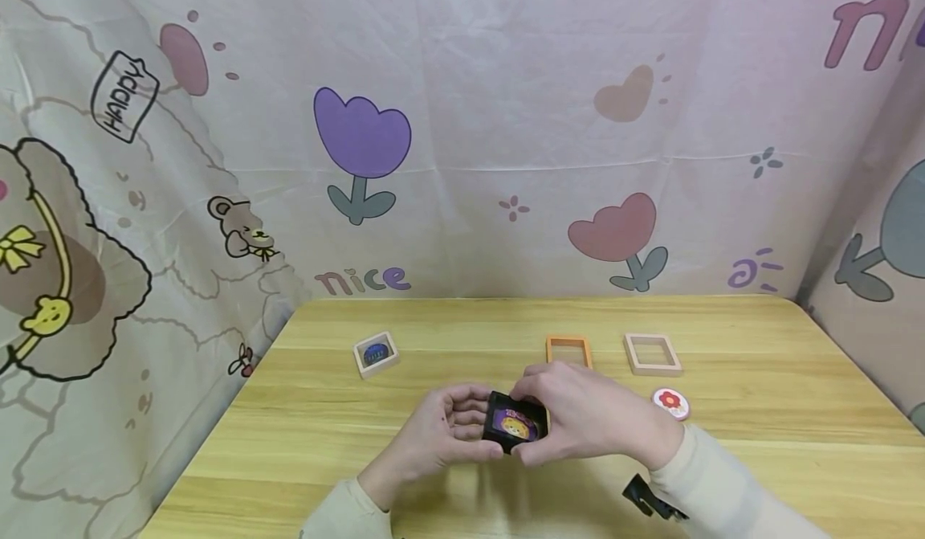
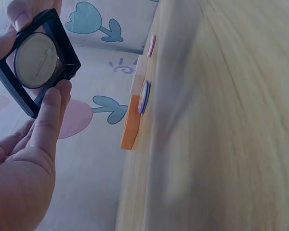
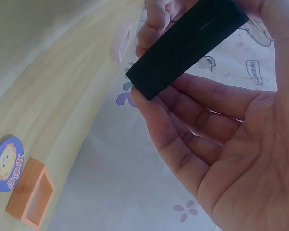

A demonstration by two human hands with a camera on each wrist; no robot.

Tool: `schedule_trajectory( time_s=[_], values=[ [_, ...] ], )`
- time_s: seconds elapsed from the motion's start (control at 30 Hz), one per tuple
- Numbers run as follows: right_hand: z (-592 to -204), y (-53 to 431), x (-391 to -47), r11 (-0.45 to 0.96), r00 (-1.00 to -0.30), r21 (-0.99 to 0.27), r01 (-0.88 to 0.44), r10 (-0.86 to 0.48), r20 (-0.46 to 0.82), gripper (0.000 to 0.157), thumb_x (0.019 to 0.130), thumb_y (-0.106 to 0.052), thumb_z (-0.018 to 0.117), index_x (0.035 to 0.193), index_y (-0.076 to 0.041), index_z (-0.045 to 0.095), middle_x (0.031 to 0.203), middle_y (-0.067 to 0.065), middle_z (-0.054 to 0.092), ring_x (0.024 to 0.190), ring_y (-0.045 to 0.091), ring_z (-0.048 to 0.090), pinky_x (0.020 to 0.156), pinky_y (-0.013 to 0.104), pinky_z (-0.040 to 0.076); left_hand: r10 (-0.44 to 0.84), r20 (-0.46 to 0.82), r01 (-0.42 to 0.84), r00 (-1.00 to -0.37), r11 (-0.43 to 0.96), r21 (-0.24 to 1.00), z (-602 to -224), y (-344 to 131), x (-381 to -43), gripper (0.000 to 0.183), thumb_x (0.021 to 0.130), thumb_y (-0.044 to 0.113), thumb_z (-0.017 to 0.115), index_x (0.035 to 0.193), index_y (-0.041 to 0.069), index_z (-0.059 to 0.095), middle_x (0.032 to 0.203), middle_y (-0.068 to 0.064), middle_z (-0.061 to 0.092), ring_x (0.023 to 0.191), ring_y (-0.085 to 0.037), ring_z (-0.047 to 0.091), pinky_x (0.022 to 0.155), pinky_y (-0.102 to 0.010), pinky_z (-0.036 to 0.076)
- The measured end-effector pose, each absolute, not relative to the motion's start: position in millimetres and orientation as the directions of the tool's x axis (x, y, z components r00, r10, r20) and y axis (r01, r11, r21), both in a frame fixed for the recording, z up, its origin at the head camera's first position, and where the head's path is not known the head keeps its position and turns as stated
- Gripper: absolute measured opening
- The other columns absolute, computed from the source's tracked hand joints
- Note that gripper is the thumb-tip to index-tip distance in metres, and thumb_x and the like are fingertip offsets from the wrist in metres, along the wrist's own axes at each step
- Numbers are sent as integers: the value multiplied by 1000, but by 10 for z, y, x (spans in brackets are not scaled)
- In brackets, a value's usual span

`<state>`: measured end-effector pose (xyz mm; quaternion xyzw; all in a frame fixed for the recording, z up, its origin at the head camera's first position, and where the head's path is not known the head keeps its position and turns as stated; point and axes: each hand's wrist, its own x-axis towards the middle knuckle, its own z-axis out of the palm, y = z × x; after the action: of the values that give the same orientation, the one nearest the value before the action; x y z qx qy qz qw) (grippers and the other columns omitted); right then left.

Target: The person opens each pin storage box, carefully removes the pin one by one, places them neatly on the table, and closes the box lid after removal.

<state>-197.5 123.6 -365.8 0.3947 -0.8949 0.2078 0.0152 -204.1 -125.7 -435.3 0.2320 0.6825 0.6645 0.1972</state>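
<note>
Leftmost I've got a pale frame (image 1: 380,369) with a dark badge (image 1: 376,353) inside, out beyond the left grip on the desk (image 1: 289,426). Now the left hand (image 1: 448,426): thumb and fingers grasping the black frame (image 1: 502,442), lion badge (image 1: 516,424) within it. Right hand (image 1: 574,410) pinches its other side, so neither is nearer; the frame lies right between both grips, looking near square, no plain long axis. Past the right grip: orange frame (image 1: 568,338), then the pink frame (image 1: 681,368), with the flower badge (image 1: 670,402) closer.
</note>
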Motion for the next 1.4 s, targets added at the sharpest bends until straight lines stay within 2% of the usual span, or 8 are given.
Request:
schedule_trajectory(
  time_s=[0.2, 0.37, 0.63, 0.77, 1.07, 1.23, 1.4],
  values=[
    [-3647, 1219, -2013, 558, -660, -392, -731, -725, 199, 27, 71, -37, 83, 88, -20, 70, 78, -14, 60, 64, -6, 49, 53, 13, 44, 582, 30, 38, -813, 2, 999, -4358, -1259, -2038, 64, 85, 7, 90, 137, -14, 58, 119, -11, 76, 106, -14, 75, 96, -27, 64],
    [-3619, 1234, -2034, 535, -673, -482, -694, -719, 173, 18, 73, -31, 80, 83, -22, 69, 72, -13, 61, 61, -5, 50, 51, 15, 44, 589, 32, 42, -807, 3, 999, -4337, -1256, -2023, 69, 81, -1, 89, 139, -16, 56, 123, -15, 76, 107, -13, 75, 97, -27, 63],
    [-3606, 1211, -2031, 578, -706, -458, -675, -685, 176, 26, 75, -40, 84, 88, -25, 66, 75, -15, 61, 63, -4, 51, 54, 17, 47, 577, 42, 37, -816, -22, 999, -4326, -1298, -2040, 73, 83, 3, 89, 143, -17, 52, 124, -7, 73, 107, -10, 73, 95, -23, 63],
    [-3644, 1217, -2057, 591, -720, -456, -665, -670, 181, 30, 77, -44, 85, 93, -26, 67, 80, -16, 63, 70, 1, 58, 62, 18, 50, 569, 41, 29, -822, -30, 999, -4336, -1310, -2060, 76, 84, 5, 89, 144, -17, 49, 126, -7, 72, 108, -11, 73, 96, -24, 63],
    [-3678, 1241, -2089, 609, -718, -407, -681, -665, 206, 51, 81, -57, 85, 115, -21, 76, 94, -15, 66, 79, -3, 57, 70, 19, 51, 537, 59, 46, -841, -39, 998, -4373, -1338, -2095, 78, 84, 5, 90, 145, -18, 47, 128, -11, 71, 109, -11, 73, 97, -26, 63],
    [-3698, 1246, -2103, 615, -723, -407, -675, -660, 204, 62, 81, -60, 85, 128, -21, 74, 103, -15, 67, 87, 1, 60, 78, 22, 55, 506, 70, 61, -860, -34, 998, -4381, -1356, -2111, 78, 83, 5, 90, 146, -16, 48, 130, -14, 70, 110, -11, 73, 98, -27, 63],
    [-3705, 1274, -2097, 631, -748, -429, -647, -634, 197, 70, 82, -57, 88, 139, -21, 68, 113, -15, 66, 97, 5, 63, 85, 28, 58, 459, 92, 81, -884, -43, 996, -4370, -1382, -2132, 78, 83, 4, 88, 146, -16, 47, 131, -18, 68, 110, -12, 73, 99, -26, 62]
  ],
)
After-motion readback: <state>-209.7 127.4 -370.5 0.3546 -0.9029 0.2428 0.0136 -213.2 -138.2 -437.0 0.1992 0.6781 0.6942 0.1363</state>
